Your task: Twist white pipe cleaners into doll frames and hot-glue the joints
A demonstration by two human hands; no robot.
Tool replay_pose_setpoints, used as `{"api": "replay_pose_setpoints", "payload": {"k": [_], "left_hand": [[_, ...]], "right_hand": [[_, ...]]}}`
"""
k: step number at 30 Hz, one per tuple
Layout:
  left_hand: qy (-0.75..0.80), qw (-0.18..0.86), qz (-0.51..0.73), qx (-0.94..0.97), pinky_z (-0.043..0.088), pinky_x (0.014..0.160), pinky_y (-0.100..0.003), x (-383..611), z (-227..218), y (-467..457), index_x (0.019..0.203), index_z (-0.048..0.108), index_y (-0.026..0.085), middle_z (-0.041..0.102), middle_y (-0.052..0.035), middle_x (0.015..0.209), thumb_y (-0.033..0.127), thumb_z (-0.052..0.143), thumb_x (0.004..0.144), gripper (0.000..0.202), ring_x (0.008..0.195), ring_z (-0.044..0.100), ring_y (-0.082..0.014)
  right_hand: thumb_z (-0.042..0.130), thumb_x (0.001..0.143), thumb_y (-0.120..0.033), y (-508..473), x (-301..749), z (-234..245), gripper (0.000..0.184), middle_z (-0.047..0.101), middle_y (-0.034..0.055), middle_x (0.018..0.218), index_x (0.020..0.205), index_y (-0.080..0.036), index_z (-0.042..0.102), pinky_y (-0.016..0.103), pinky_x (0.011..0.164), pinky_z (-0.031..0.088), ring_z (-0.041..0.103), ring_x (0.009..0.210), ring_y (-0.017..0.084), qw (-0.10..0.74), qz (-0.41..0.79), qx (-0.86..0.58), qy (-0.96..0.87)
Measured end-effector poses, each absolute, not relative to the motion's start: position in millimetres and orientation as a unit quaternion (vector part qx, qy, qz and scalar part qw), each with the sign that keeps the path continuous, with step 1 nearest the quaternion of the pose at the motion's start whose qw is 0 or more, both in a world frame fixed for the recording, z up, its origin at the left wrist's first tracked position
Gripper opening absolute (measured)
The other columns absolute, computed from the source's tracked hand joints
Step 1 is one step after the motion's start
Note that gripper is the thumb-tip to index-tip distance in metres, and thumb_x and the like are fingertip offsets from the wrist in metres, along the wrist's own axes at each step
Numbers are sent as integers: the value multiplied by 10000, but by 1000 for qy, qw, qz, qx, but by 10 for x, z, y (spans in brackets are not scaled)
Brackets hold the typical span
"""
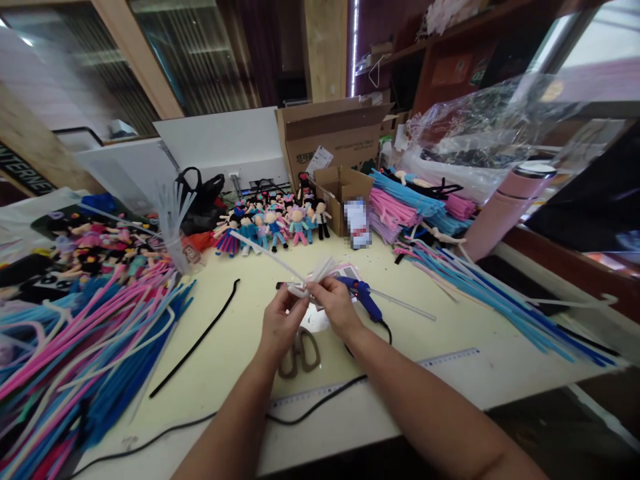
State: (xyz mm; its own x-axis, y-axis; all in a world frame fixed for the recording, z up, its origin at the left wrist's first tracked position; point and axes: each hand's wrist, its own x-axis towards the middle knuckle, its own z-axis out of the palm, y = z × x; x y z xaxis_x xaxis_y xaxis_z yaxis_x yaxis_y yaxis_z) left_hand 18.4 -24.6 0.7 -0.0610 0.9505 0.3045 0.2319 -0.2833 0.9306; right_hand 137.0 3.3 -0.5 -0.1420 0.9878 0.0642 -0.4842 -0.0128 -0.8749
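- Across a pale yellow tabletop point(220, 353), your work spreads out before a white panel, a large cardboard box point(333, 130) and curtains point(200, 60) at the back of the room.
- Along the far side of the table you have a row of small dolls point(273, 223), with a smaller open box point(337, 200) beside them.
- To your left lies a heap of pink, white and blue fuzzy stems point(125, 333); to your right are more stems point(493, 293) and a pink flask point(510, 207), standing at a tilt in this view.
- Nearer you, a black stem point(197, 337), scissors point(313, 350), a clear ruler point(450, 358) and a blue glue gun point(369, 303) with its black cable lie on the table.
- Between your fingertips, above the middle of the table, is the white piece point(323, 269): pale strands gathered into a small bunch, with one long, straight length slanting away to the upper left.
- Your left hand point(281, 319) pinches its lower part, and your right hand point(335, 303) pinches it just beside; both grips are narrow, thumbs close to fingers.
- Your fingers hide where the strands meet, so you cannot tell how they join.
- The scissors' blades are hard to make out, and a pixelated patch masks an item by the smaller box.
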Motion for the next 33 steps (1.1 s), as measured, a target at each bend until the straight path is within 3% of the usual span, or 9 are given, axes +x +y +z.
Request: {"api": "replay_pose_setpoints", "payload": {"k": [4,11,18,23,27,31,33], "left_hand": [[515,223,497,661,422,643,-237,162,8,-285,856,593,188,622,-2,779,274,555,802,108,683,542,-118],[492,-75,411,764,409,702,-280,89,24,-259,927,620,204,656,-41,847,177,502,839,149,803,581,-160],[458,-154,403,777,405,720,-292,72,5,-226,967,629,194,670,-61,856,164,522,836,171,809,597,-166],[487,-46,428,760,395,754,-305,90,8,-254,938,621,211,668,-49,879,209,546,821,139,847,593,-175],[508,202,493,677,423,707,-291,98,45,-263,994,568,194,642,-44,885,356,560,798,254,781,582,-163],[509,448,498,541,391,556,-239,113,63,-218,820,577,146,606,-34,720,472,455,835,349,580,507,-105],[485,573,476,458,362,505,-215,128,54,-193,807,583,133,580,-21,686,483,508,804,357,530,466,-79]], "right_hand": [[685,663,-370,33,1385,14,239,531,-36,558,615,-154,593,232,530,355,459,540,94,575,604,-354,-424],[685,658,-408,85,1389,-75,287,495,-42,558,611,-156,555,240,525,339,420,526,87,564,607,-366,-425],[679,655,-398,103,1360,-123,267,520,-27,572,622,-155,573,243,551,352,438,544,94,574,621,-347,-406],[680,650,-382,99,1361,-84,262,502,-38,556,604,-160,549,234,545,349,426,537,87,585,623,-340,-391],[660,669,-365,103,1408,-25,232,494,-46,550,619,-157,568,231,530,339,411,520,81,592,611,-351,-391],[659,669,-354,84,1418,7,222,500,-48,552,611,-161,567,231,536,347,423,530,83,597,601,-343,-407],[658,669,-356,63,1403,8,224,514,-46,551,603,-166,560,236,538,358,432,524,87,589,600,-338,-422]]}}
